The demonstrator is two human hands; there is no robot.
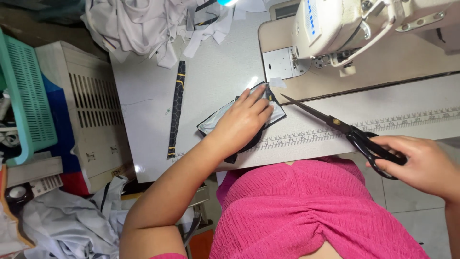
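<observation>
Centrally, the white sewing table (215,62) fills the frame from upper left to right edge, with a printed ruler strip (364,128) running along its near edge. The cream sewing machine (364,24) occupies the upper right, and its needle plate (279,62) sits just above the work.

The left hand (244,122) lies flat, fingers spread and pressed down, on a small grey fabric piece with dark binding (275,112) at centre frame. The piece rests on the table just below the needle plate. The right hand (424,165), at the right edge, is closed through the loops of black-handled scissors (354,134); the blades appear nearly closed, their tip lying just right of the fabric's upper corner, apart from it as far as can be seen.

For a clean cut, judgement suggests the flat hand holds the piece taut and unmoving, fingertips kept back from the blade line, with the blades opened only at the edge and entered low along the table surface.

A narrow dark honeycomb-patterned strip (176,110) lies well left of the piece, clear of the cutting line. A heap of white fabric offcuts (153,24) sits at upper centre-left. A teal plastic basket (24,91) and a white slatted crate (81,105) stand at the left, off the table. The machine head crowds the space above the piece; nothing lies between scissors and fabric.
</observation>
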